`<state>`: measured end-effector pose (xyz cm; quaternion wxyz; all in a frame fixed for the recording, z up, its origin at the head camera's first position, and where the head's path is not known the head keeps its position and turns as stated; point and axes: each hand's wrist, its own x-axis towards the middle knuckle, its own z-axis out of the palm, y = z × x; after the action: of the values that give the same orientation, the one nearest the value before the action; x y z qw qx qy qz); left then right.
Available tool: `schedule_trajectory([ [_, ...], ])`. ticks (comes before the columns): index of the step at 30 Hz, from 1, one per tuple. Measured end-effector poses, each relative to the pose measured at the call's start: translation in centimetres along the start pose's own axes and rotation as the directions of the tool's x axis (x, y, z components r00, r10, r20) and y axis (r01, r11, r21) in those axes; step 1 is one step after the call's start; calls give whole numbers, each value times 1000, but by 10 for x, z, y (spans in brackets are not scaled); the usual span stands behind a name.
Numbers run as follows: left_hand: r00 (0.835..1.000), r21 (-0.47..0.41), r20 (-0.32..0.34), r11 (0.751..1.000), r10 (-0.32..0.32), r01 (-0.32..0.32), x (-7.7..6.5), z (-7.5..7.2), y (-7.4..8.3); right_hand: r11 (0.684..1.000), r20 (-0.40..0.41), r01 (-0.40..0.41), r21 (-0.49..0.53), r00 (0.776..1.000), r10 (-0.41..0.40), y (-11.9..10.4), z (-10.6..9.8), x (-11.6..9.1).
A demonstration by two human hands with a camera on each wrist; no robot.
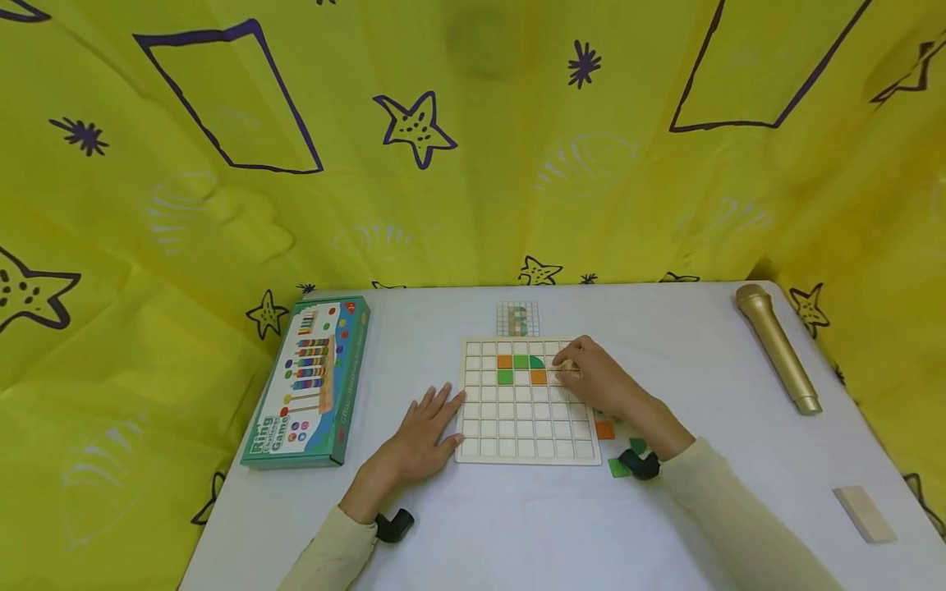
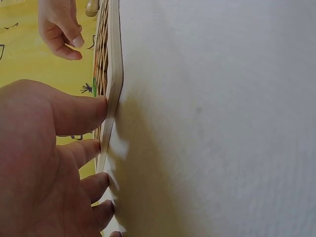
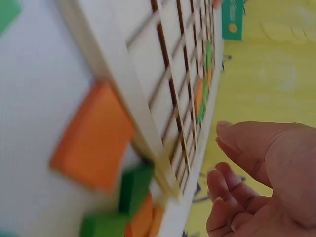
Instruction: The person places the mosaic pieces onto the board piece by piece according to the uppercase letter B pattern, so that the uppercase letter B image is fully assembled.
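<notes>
A pale wooden grid board [image 1: 532, 431] lies on the white table, with several orange and green tiles in its upper cells. Among them are an orange square [image 1: 505, 361], a green square [image 1: 521, 361] and a dark green rounded piece [image 1: 536, 362]. My left hand [image 1: 421, 439] is spread flat at the board's left side, fingertips against its edge. Over the upper right of the board hovers my right hand [image 1: 600, 379], its fingers loosely bent. In the right wrist view its thumb [image 3: 242, 138] and fingers stand apart, and no piece shows between them.
A small pattern card [image 1: 517, 318] lies behind the board. Loose orange [image 3: 94, 138] and green pieces [image 1: 619, 469] lie by its right edge, partly under the right forearm. A ring game box [image 1: 310, 386] is left; a gold microphone [image 1: 779, 349] and a pale block [image 1: 865, 515] are right.
</notes>
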<state>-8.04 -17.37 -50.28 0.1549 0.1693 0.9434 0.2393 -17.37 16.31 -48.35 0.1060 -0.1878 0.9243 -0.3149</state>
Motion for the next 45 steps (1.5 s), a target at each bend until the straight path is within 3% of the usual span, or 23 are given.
schedule_trajectory([
  [9, 1000, 3, -2, 1000, -4, 4, 1, 2, -1, 985, 0, -171, 3, 985, 171, 33, -49, -17],
  [17, 1000, 2, -9, 1000, -4, 4, 0, 1, 1, 957, 31, -262, -127, 963, 268, 42, -35, -19],
  [22, 1000, 3, -11, 1000, 5, -5, 0, 0, 1, 955, 7, -254, -157, 966, 258, 37, -28, -16],
  [34, 1000, 0, -1, 1000, -9, 9, -2, 0, 1, 989, 69, -148, 27, 987, 146, 51, -28, -9],
  [45, 1000, -7, -5, 1000, -5, 5, -1, 0, 2, 995, 50, -96, 40, 994, 94, 56, -22, -10],
])
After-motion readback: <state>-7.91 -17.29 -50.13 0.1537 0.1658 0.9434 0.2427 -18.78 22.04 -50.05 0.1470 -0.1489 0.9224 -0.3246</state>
